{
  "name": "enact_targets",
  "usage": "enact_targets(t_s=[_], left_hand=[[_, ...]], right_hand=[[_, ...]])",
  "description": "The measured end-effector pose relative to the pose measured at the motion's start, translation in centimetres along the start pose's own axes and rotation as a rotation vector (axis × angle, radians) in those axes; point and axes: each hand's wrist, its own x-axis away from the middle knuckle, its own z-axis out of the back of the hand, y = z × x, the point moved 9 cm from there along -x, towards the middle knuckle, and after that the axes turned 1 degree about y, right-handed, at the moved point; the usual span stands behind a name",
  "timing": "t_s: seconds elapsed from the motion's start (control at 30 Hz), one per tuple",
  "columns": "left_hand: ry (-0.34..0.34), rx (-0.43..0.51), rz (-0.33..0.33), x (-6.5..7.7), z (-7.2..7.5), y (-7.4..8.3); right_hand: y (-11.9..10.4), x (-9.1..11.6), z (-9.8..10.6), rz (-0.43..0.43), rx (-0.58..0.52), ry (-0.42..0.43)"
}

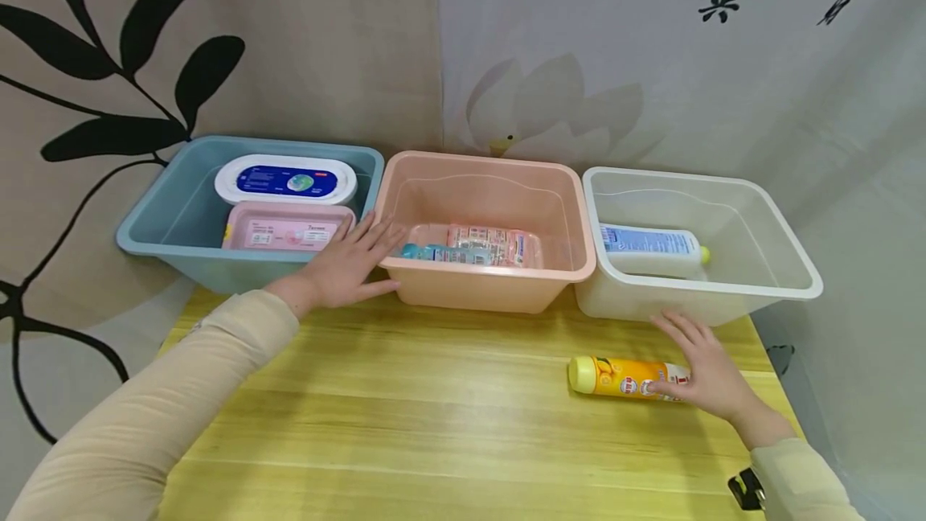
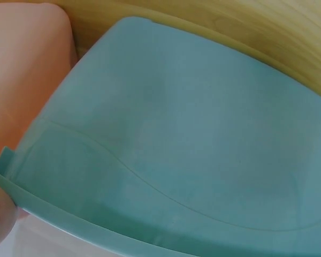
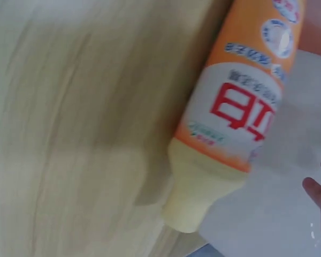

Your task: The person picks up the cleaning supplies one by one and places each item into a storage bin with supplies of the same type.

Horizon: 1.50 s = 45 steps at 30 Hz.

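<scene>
Beyond the fingers of your right hand [image 1: 712,376] stood the white bin [image 1: 629,297], a blue-labelled bottle [image 1: 651,251] inside. Beside your left hand [image 1: 342,270] were the pink bin [image 1: 499,292] and the blue bin [image 1: 217,268]. The yellow bottle [image 1: 625,376] lay on the table [image 1: 434,424], partly behind your right thumb; contact couldn't be told. Those fingers were spread wide, gripping nothing. Your left fingers, also spread and gripping nothing, reached over the two bins' neighbouring rims.
</scene>
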Motion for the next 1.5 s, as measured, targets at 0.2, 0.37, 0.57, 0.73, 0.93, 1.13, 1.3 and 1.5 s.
enact_targets(t_s=[0.2,0.37,0.57,0.73,0.93,1.13,1.3,1.5], left_hand=[[-0.009,0.009,0.001,-0.1,0.0,0.0],[-0.012,0.006,0.004,-0.1,0.0,-0.1],[-0.012,-0.006,0.008,-0.2,-0.1,-0.1],[-0.01,-0.002,0.012,-0.2,-0.1,-0.1],[-0.016,0.002,0.012,-0.2,-0.1,0.0],[-0.022,-0.019,0.007,-0.3,-0.1,0.0],[-0.028,-0.022,0.001,-0.3,-0.2,0.0],[-0.012,-0.009,0.017,-0.2,-0.1,-0.1]], right_hand=[[0.7,0.7,-1.3,-0.022,0.013,-0.067],[1.0,1.1,-1.8,-0.027,0.024,-0.09],[1.5,1.6,-2.7,-0.036,0.031,-0.126],[2.2,2.0,-3.7,-0.046,0.016,-0.161],[2.8,2.6,-4.7,-0.055,0.007,-0.196],[3.1,2.8,-5.1,-0.046,0.004,-0.196],[3.1,2.8,-5.2,-0.036,-0.001,-0.194],[3.1,2.8,-5.2,-0.049,0.016,-0.208]])
